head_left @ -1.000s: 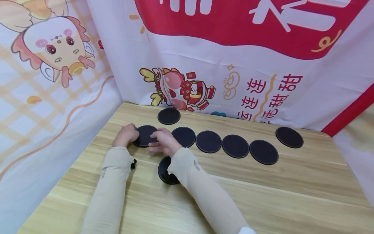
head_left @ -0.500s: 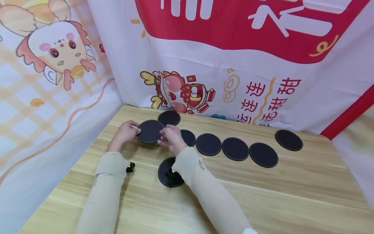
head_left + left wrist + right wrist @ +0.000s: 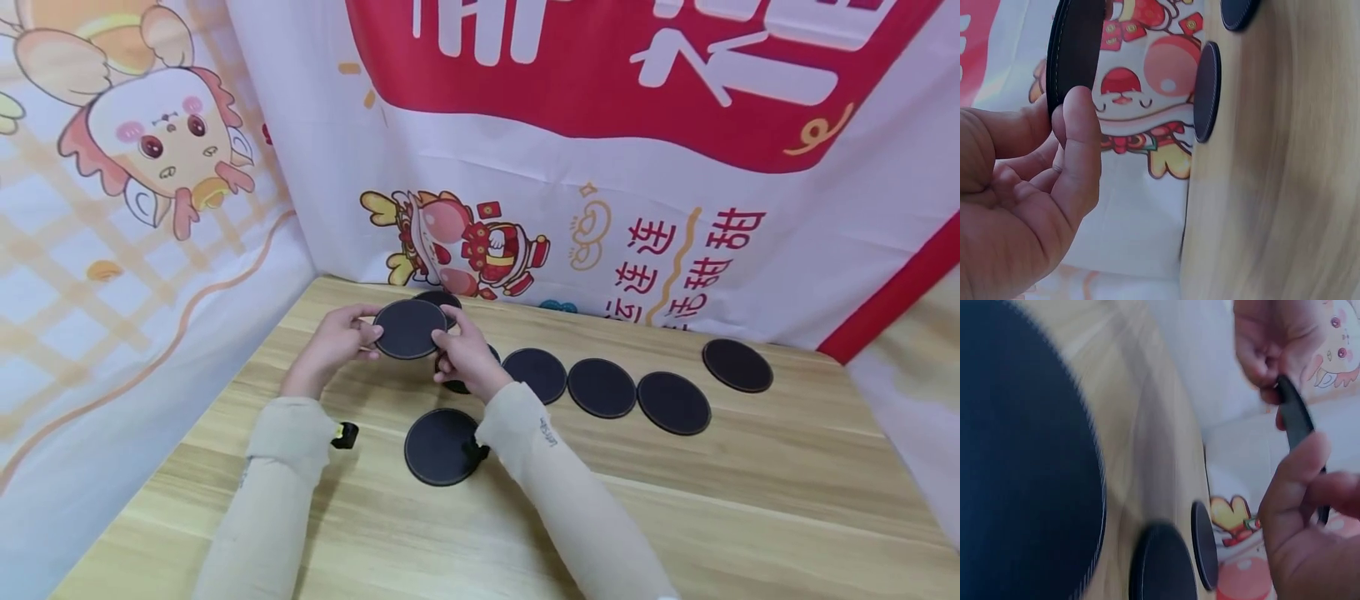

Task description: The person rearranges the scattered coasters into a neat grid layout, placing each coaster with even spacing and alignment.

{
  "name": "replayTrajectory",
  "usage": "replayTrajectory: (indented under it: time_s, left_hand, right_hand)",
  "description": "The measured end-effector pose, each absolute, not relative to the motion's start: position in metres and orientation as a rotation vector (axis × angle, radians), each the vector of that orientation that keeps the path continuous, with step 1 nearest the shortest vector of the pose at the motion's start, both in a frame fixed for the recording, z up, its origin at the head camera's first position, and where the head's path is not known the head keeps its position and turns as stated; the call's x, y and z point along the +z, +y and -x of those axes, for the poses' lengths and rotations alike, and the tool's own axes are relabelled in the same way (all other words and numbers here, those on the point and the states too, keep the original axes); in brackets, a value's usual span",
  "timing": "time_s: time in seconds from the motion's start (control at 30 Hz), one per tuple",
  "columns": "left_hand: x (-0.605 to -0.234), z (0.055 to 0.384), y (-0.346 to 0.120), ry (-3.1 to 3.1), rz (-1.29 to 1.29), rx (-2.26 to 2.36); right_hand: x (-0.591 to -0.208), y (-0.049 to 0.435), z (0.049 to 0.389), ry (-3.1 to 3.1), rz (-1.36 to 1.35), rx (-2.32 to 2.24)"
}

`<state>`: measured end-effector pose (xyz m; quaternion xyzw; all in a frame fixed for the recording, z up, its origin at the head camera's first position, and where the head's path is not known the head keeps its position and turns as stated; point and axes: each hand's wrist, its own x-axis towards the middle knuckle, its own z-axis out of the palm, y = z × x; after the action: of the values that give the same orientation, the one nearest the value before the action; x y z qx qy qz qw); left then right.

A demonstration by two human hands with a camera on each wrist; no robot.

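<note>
In the head view, a black round coaster (image 3: pixel 410 329) with a stitched rim is held up above the table, tilted. My left hand (image 3: pixel 333 346) pinches its left edge between thumb and fingers. Its right edge is gripped by my right hand (image 3: pixel 474 357), thumb on top. The left wrist view shows the held coaster (image 3: pixel 1075 56) nearly edge-on at the fingertips. Both hands meet it at opposite edges in the right wrist view, where the coaster (image 3: pixel 1297 419) appears thin. Behind it lies another coaster (image 3: pixel 441 297), partly covered. One more coaster (image 3: pixel 456 387) is mostly hidden beneath my right hand.
To the right, a row of coasters (image 3: pixel 602 387) lies flat on the wooden table (image 3: pixel 600 533). A lone coaster (image 3: pixel 737 364) sits at the far right. Nearer me is another coaster (image 3: pixel 442 447), beside my right sleeve. Printed cloth (image 3: pixel 637 150) hangs behind the table.
The coaster lay on the table at the row's left end; both hands have lifted it and moved it slightly right. The right hand, earlier with spread fingers, now grips its edge.
</note>
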<state>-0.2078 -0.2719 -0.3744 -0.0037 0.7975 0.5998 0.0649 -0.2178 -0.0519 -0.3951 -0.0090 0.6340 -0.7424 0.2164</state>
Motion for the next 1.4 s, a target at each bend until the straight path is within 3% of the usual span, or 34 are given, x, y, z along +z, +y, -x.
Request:
replayTrajectory:
  time_s: [0.5,1.4]
  left_hand:
    - [-0.375,0.198,-0.237,2.373,-0.126,1.743]
    - [-0.391,0.160,-0.165,2.326,-0.310,1.551]
  right_hand:
    - [-0.393,-0.003,0.206,1.807,0.237,-1.904]
    - [-0.409,0.080,0.143,1.869,0.213,-1.877]
